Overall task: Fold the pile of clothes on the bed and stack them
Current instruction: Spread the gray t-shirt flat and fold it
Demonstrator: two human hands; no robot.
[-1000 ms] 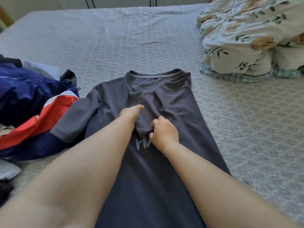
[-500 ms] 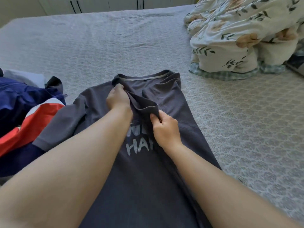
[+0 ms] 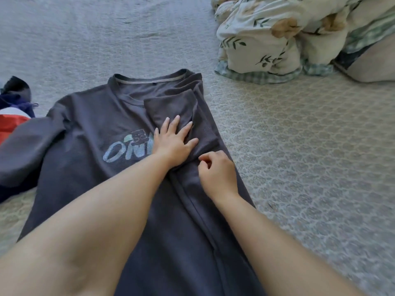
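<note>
grey t-shirt (image 3: 85, 167) is lying mid-frame on the bed (image 3: 299, 146), its right sleeve folded in. left hand (image 3: 173, 144) is pressing flat, fingers spread; right hand (image 3: 215, 174) is pinching the folded edge just below it.

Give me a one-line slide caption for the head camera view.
Left hand flattens the folded sleeve of a grey shirt on the bed; right hand at its edge.

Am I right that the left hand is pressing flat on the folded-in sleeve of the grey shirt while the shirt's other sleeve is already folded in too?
Not quite. The head view shows the left hand flat on the folded-in sleeve of the grey shirt, but the other sleeve is not folded in; it lies spread out to the left, toward the red and navy garment.
</note>
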